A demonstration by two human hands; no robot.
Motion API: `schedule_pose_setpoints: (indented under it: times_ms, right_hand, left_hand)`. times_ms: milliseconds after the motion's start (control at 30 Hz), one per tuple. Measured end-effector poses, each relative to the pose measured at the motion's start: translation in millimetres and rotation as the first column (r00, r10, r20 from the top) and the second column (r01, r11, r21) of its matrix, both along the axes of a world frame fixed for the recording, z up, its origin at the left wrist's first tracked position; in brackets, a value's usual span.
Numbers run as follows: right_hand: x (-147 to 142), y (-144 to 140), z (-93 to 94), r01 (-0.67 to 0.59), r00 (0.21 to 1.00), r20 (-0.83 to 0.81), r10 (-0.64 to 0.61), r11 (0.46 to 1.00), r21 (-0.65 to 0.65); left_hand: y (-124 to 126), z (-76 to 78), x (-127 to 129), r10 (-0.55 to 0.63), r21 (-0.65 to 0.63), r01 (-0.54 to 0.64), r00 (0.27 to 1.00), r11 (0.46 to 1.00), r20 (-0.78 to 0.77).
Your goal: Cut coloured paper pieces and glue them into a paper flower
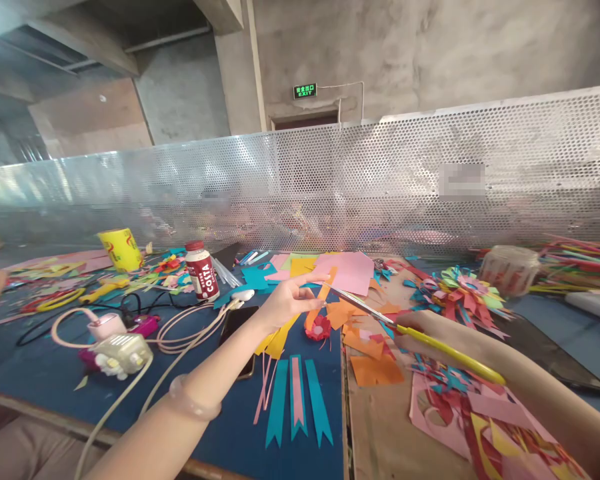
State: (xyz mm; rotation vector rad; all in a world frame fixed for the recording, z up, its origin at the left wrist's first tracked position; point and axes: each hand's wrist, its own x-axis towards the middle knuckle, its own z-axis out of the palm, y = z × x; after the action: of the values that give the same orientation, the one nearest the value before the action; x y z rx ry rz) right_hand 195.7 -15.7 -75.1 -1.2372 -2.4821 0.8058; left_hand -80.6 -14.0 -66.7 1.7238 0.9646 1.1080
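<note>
Left hand [285,301]: pinching the orange paper strip [319,303], mid-table.
Right hand [411,331]: closed on the yellow-handled scissors [375,312], blades at the strip.
Risk: blades near the fingertips, could nick them if the strip slips.

I see my left hand [285,301] pinching a matt orange paper strip [321,299], thin and smooth. My right hand [414,332] grips scissors with bright steel blades and glossy yellow plastic handles [415,330]. Flat teal and pink paper ribbons [296,400] lie on a dull blue table cover [40,373]. A clear glassy bangle [193,400] circles my left wrist. Behind stands a shiny perforated metal screen [330,180].
</note>
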Motion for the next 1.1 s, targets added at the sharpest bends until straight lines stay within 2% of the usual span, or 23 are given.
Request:
schedule_pose_setpoints:
  times_ms: [267,533,733,933,1100]
  right_hand:
    - [2.0,-0.7,-2.4,-0.013,1.000,-0.017,0.013,1.000,-0.005]
    - [-0.7,-4.5,1.3,-0.022,0.999,0.038,0.021,1.000,0.014]
    - [-1.2,-5.4,0.1,-0.021,0.997,0.069,0.020,1.000,0.014]
    - [-0.3,-2.5,-5.4,-0.047,0.998,0.034,0.046,0.999,0.024]
    - [-5.2,-5.9,-2.8,-0.020,1.000,0.019,0.020,0.999,0.025]
  left_hand:
    - [-5.8,-0.9,5.2,-0.081,-0.037,0.080,0.996,0.996,-0.034]
    - [-6.8,-3.7,7.5,-0.164,-0.035,0.161,0.983,0.986,-0.082]
    - [-8.0,-2.9,8.3,-0.158,-0.020,0.157,0.985,0.987,-0.073]
    - [-9.0,-1.5,8.5,-0.155,-0.039,0.152,0.986,0.988,-0.062]
    - [-10.2,-0.2,8.5,-0.164,-0.027,0.163,0.986,0.986,-0.042]
